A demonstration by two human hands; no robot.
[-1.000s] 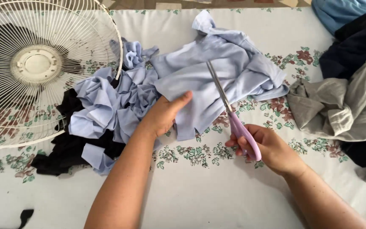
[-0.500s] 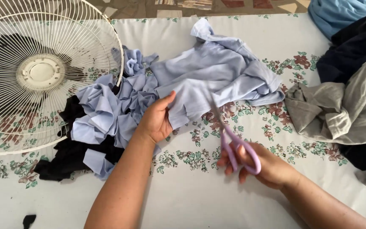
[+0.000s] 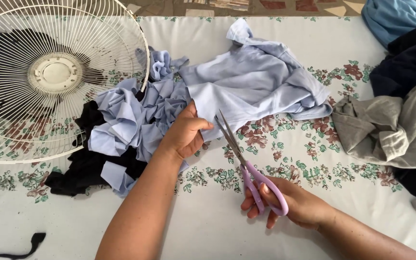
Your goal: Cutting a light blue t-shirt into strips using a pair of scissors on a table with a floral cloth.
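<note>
While the right hand (image 3: 292,204) has its fingers threaded through the lilac plastic loops of a pair of steel-bladed scissors (image 3: 246,163), its grip closed around the handles, the blades stand only slightly parted, their tips just at the lower edge of the pale blue cotton garment (image 3: 256,84). The left hand (image 3: 185,135) pinches that edge between thumb and fingers, its grip pressed together on the fabric right beside the blade tips. As I judge it, a clean cut calls for the left hand to keep the cloth taut and flat, with its fingers clear of the blades, and for the scissors to open wider before biting in.

The garment lies crumpled on the worktop (image 3: 208,226), which is covered by a white cloth with a floral print; it looks thin, soft and creased, spread towards the far side. To its left lies a heap of pale blue fabric strips (image 3: 131,120) over black cloth (image 3: 85,168), partly under a white wire fan guard (image 3: 54,77). Grey and dark clothes (image 3: 396,130) are piled at the right.
</note>
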